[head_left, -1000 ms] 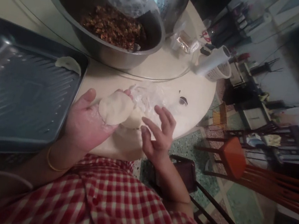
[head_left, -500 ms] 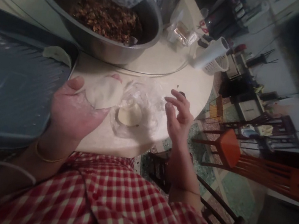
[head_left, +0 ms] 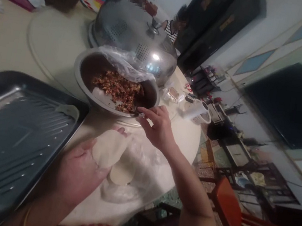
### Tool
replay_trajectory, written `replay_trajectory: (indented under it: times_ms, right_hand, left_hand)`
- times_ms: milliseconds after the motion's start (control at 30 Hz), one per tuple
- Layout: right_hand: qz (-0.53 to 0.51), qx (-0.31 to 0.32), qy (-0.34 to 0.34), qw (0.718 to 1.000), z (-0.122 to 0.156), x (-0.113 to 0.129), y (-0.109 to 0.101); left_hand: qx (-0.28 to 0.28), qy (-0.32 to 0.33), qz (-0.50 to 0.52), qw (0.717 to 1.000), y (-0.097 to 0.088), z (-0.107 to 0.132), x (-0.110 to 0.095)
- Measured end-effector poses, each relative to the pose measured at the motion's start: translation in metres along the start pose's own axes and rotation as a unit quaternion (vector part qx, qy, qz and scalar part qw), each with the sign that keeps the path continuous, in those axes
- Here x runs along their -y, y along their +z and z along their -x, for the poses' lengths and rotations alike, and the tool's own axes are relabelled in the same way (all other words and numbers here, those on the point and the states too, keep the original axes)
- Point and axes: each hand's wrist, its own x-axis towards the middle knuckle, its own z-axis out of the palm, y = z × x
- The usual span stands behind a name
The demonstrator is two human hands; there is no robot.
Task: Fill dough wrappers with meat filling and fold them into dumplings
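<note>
You have one dumpling [head_left: 68, 110] in the left tray [head_left: 7, 150], your left hand [head_left: 79, 172] holding an unfilled wrapper [head_left: 108, 149], right hand [head_left: 158, 126] pinching a spoon [head_left: 141, 115].

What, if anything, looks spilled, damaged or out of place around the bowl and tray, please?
Nothing looks spilled or damaged; the filling lies inside the metal bowl. One mildly untidy thing: the clear plastic bunches over the bowl's far rim, covering only part of the opening. In the tray, a lone dough piece lies near one corner.
</note>
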Motion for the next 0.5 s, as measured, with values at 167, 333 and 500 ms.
replay_trajectory:
  times_ms: [167,333,500]
  right_hand:
    - [0.014,0.045,-0.025,0.999,-0.037,-0.015,0.007]
    - [-0.001,0.076,-0.027,0.997,-0.064,-0.038,0.004]
    - [0.013,-0.017,-0.01,1.0,-0.068,-0.05,-0.007]
  left_hand:
    - [0.055,0.01,0.077,0.995,0.004,0.005,-0.001]
    - [0.067,0.016,0.102,0.992,0.003,0.008,0.003]
    - [0.012,0.043,0.077,0.996,-0.006,0.015,0.007]
